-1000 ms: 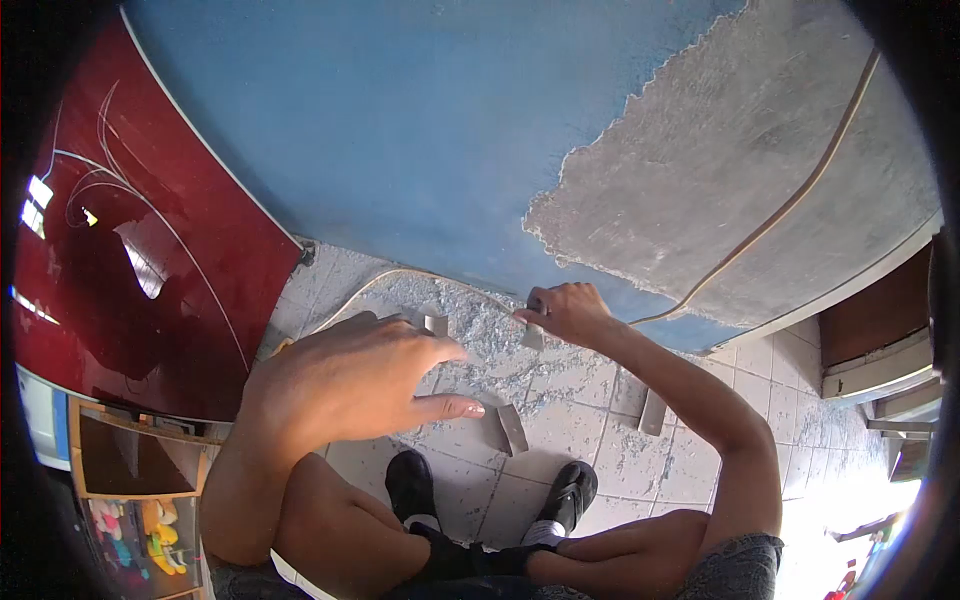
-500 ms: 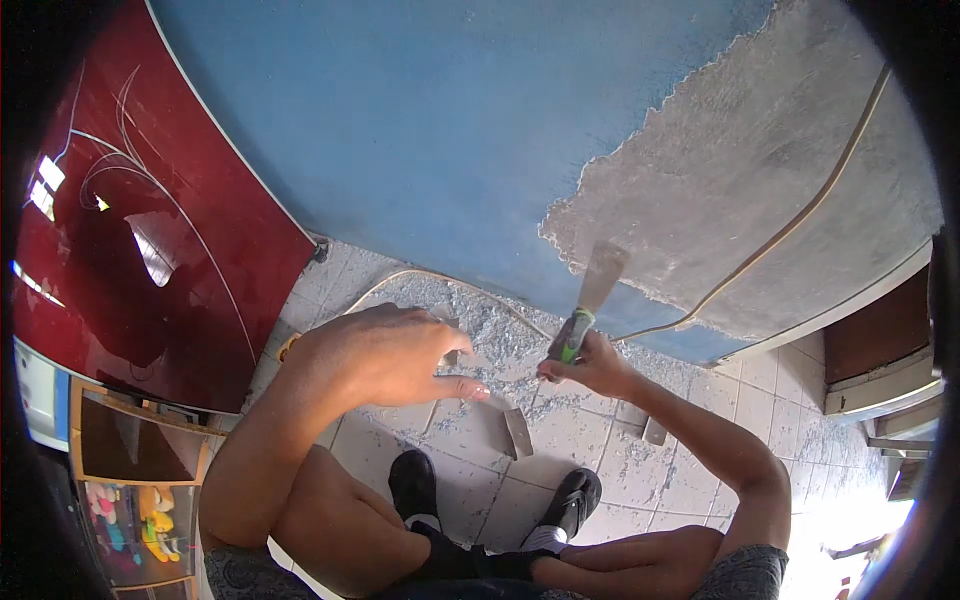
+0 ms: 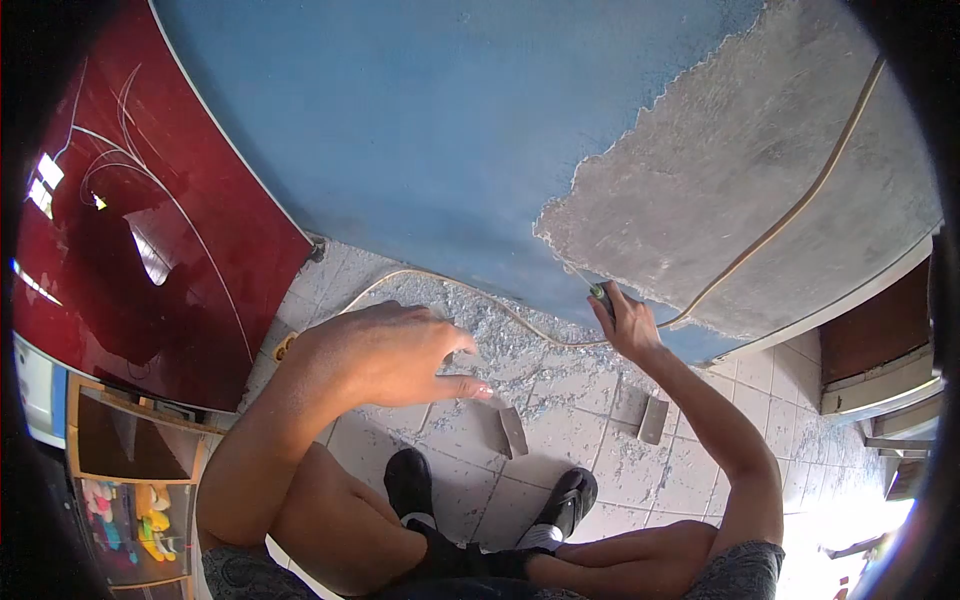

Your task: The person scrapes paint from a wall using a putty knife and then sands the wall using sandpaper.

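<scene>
My right hand [image 3: 630, 325] is wrapped round the dark handle of a scraper [image 3: 599, 292] with a green part. Its thin blade, seen nearly edge-on, meets the blue wall [image 3: 430, 150] at the lower border of the bare grey patch [image 3: 740, 160]. My left hand [image 3: 410, 355] hangs above the floor with thumb and fingers apart and nothing between them. Just below its thumb, a flat metal blade [image 3: 514, 432] lies on the tiles; whether it has a handle is unclear. Another flat metal piece [image 3: 653, 420] lies below my right hand.
Paint flakes [image 3: 480, 320] cover the tiled floor [image 3: 380, 440] along the wall. A pale cable [image 3: 800, 205] runs across the grey patch and along the wall's foot. A glossy red panel [image 3: 190, 250] stands at left, above a cabinet [image 3: 135, 450]. My shoes [image 3: 565, 505] are close below.
My right hand has moved up and right to the wall, turning the scraper so its blade shows edge-on against the surface. My left hand has stayed almost still.
</scene>
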The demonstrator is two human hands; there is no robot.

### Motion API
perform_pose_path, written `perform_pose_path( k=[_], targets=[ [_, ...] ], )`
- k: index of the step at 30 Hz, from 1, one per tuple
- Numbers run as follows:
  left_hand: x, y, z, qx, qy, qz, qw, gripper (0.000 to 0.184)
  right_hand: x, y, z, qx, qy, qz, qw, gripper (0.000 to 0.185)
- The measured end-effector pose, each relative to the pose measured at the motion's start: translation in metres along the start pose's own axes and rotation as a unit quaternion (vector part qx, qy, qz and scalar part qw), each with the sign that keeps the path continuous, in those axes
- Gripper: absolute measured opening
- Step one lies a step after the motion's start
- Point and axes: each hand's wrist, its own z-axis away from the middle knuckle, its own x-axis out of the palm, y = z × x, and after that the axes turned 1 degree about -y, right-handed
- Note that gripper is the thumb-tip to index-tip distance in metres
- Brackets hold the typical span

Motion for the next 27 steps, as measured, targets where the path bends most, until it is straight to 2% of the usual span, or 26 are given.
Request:
perform_pose_path(
  k=[2,5,8,11,17,27],
  targets=[
    [0.0,-0.001,0.0,0.002,-0.002,0.004,1.0,0.063,0.003,0.013,-0.008,0.025,-0.053,0.078,0.995,0.035],
    [0.0,-0.002,0.001,0.003,0.009,-0.002,1.0,0.062,0.011,0.022,-0.006,-0.015,-0.005,0.071,0.997,0.039],
    [-0.001,-0.002,0.001,-0.005,-0.003,0.003,1.0,0.062,0.006,0.014,-0.013,0.039,-0.067,0.119,0.99,0.043],
    [0.001,-0.005,0.002,0.01,0.015,0.006,1.0,0.062,0.025,0.025,-0.009,-0.002,-0.055,0.104,0.993,0.046],
    [-0.002,-0.003,0.005,-0.012,0.005,0.011,1.0,0.063,0.015,0.011,-0.018,0.041,-0.068,0.113,0.99,0.047],
    [-0.003,-0.004,0.005,-0.001,-0.004,0.004,1.0,0.063,0.013,0.014,-0.013,0.035,-0.065,0.087,0.993,0.042]
  ],
)
